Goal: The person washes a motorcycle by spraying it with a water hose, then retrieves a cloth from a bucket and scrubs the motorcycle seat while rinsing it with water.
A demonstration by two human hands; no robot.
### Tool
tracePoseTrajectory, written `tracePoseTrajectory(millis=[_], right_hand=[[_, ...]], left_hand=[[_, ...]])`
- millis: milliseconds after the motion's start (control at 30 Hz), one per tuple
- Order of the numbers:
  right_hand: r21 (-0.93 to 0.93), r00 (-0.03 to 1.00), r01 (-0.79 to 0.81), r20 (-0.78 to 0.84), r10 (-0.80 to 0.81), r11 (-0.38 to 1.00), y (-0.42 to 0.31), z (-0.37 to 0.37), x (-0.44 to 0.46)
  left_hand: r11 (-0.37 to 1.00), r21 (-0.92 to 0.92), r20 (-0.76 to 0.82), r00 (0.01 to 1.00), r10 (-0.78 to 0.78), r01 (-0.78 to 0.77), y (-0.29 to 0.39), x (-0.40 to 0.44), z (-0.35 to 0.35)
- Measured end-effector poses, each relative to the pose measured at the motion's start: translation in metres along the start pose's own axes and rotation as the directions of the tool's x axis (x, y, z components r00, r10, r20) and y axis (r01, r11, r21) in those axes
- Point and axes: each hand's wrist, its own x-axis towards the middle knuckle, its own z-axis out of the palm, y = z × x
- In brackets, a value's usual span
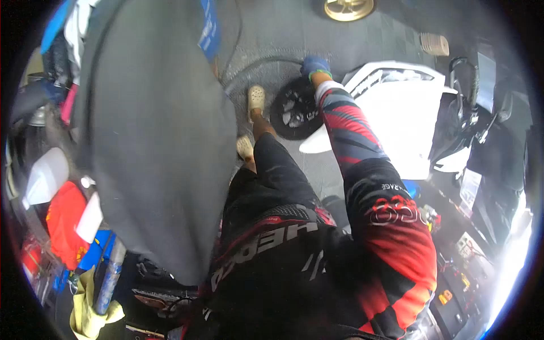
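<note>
My right hand (315,66), in a blue glove with a green cuff edge, reaches far forward at the upper middle. It is at the upper edge of a black wheel (294,109) on the grey floor. A dark curved hose or cord (258,63) runs up to the hand from the left. The fingers are too small and hidden to make out. A large grey sheet or panel (161,130) fills the left side of the view, and my left hand does not show.
A white panel (405,119) lies right of my arm. Farther forward are a gold wheel rim (348,8) and a stack of beige cups or rings (434,44). Red cloth (65,224), yellow cloth (90,311) and a blue-stained tube (109,277) are at the lower left.
</note>
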Motion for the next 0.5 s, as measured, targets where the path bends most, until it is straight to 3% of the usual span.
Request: tracePoseTrajectory(millis=[67, 133, 200, 367, 433, 467, 500], right_hand=[[-0.018, 0.999, 0.033, 0.031, -0.032, 0.999, 0.005, -0.038, -0.001], [-0.036, 0.998, 0.055, 0.013, -0.054, 0.998, 0.029, -0.023, 0.054], [0.060, 0.996, 0.081, -0.046, -0.078, 0.995, 0.037, -0.032, 0.091], [0.123, 0.971, 0.222, -0.114, -0.209, 0.967, 0.016, -0.135, 0.156], [0.198, 0.933, 0.359, -0.082, -0.349, 0.912, 0.007, -0.171, 0.203], [0.521, 0.947, 0.251, 0.044, -0.320, 0.816, -0.004, -0.218, 0.188], [0.500, 0.938, 0.277, 0.045, -0.344, 0.821, -0.010, -0.235, 0.211]], left_hand=[[0.998, -0.028, 0.036, 0.998, -0.053, 0.054, 0.029, 0.010, -0.014], [0.992, -0.054, 0.069, 0.991, -0.111, 0.115, 0.063, 0.024, -0.027], [0.979, -0.083, 0.097, 0.980, -0.175, 0.184, 0.100, 0.041, -0.037], [0.927, -0.159, 0.147, 0.936, -0.319, 0.340, 0.199, 0.094, -0.056], [0.907, -0.183, 0.158, 0.922, -0.353, 0.379, 0.232, 0.117, -0.065], [0.896, -0.200, 0.163, 0.915, -0.369, 0.397, 0.248, 0.130, -0.067], [0.881, -0.220, 0.165, 0.906, -0.390, 0.419, 0.263, 0.141, -0.068]])
